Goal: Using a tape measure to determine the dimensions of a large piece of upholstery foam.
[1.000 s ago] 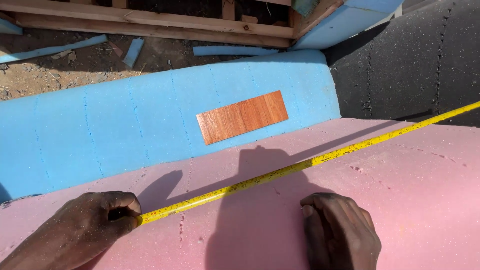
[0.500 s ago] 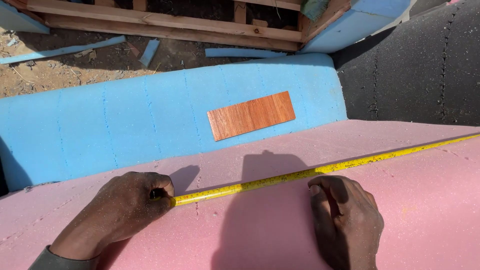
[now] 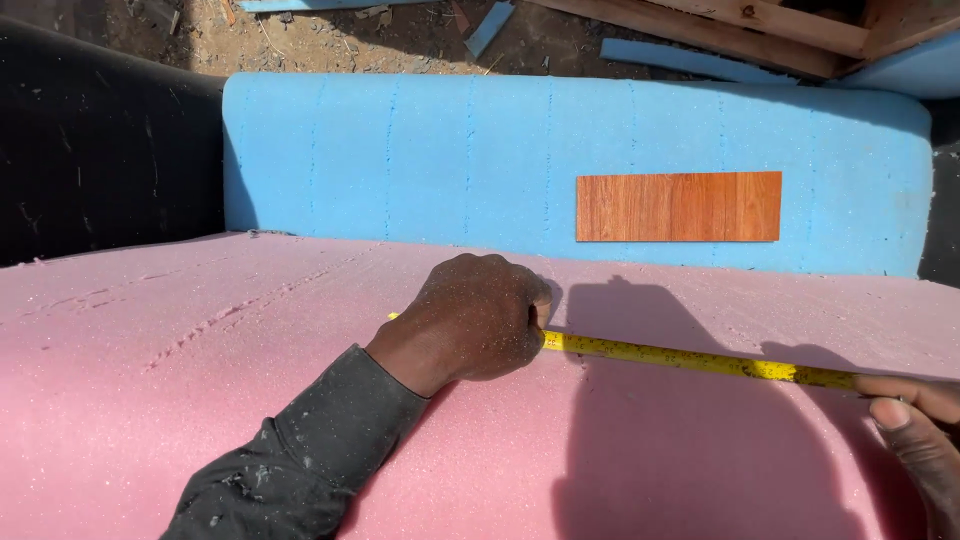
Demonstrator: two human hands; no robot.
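A yellow measuring tape [image 3: 690, 358] lies stretched across a big pink foam slab [image 3: 180, 400]. My left hand [image 3: 478, 315] is closed over the tape's left end and presses it onto the foam; what its fingers hold is hidden under the knuckles. My right hand [image 3: 912, 430] shows only partly at the right edge, fingers pinching the tape where it leaves the view. A dark sleeve, speckled with foam crumbs, covers my left forearm.
Behind the pink slab stands a blue foam block [image 3: 420, 160] with a rectangular orange-brown wooden piece [image 3: 678, 207] lying on it. Black foam [image 3: 100, 150] sits at the left. Bare dirt, blue foam scraps and wooden beams [image 3: 760, 25] lie beyond.
The view has swung to the left and closer. My left hand slid along the tape toward the slab's middle; my right hand now sits at the frame's right edge.
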